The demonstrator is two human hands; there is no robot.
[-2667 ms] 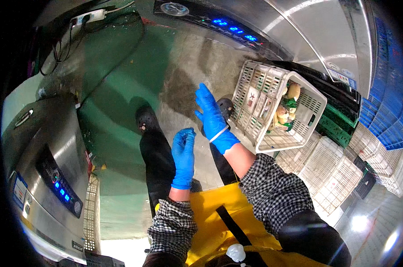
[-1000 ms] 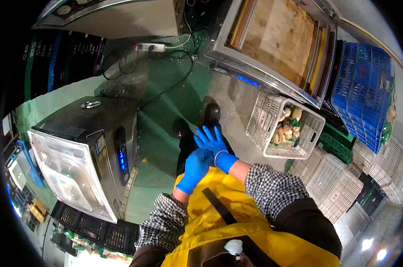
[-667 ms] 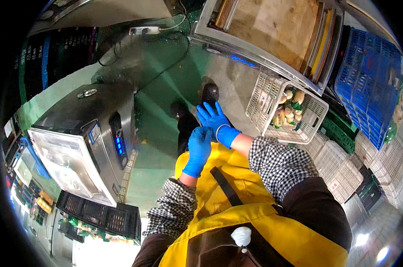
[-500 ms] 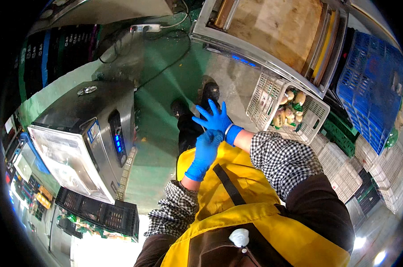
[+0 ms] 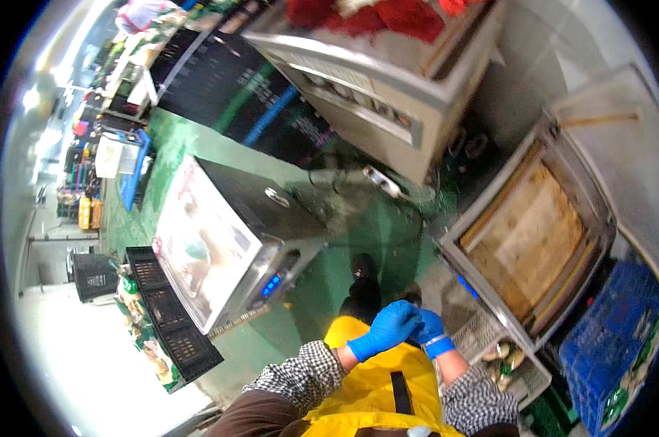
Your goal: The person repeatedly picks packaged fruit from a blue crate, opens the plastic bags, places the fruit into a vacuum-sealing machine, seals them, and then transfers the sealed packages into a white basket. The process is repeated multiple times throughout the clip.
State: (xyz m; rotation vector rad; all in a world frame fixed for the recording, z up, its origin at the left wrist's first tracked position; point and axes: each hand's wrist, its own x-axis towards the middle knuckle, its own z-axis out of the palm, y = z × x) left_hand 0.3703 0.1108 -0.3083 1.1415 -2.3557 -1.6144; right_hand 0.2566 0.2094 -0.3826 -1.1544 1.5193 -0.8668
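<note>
My left hand (image 5: 388, 331), in a blue glove, is curled and pressed against my gloved right hand (image 5: 433, 333) in front of my waist. Its fingers seem to pinch the blue glove near my right fingers, but the contact is partly hidden. My right hand's fingers lie behind the left one, so their pose does not show. A pale band (image 5: 438, 341) circles my right wrist. Below both hands hangs my yellow apron (image 5: 413, 379). No separate item shows in either hand.
A steel machine with a clear-windowed lid (image 5: 206, 247) stands left, beside a black crate (image 5: 173, 317). At right are an open machine with a stained board (image 5: 526, 244), a white crate (image 5: 537, 379) holding packed goods, and a blue crate (image 5: 606, 342). A power strip (image 5: 383, 180) lies ahead.
The view has swung left, bringing the left machine nearer the middle. My right hand's fingers were spread before; now the left hand, earlier at the right wrist, covers them.
</note>
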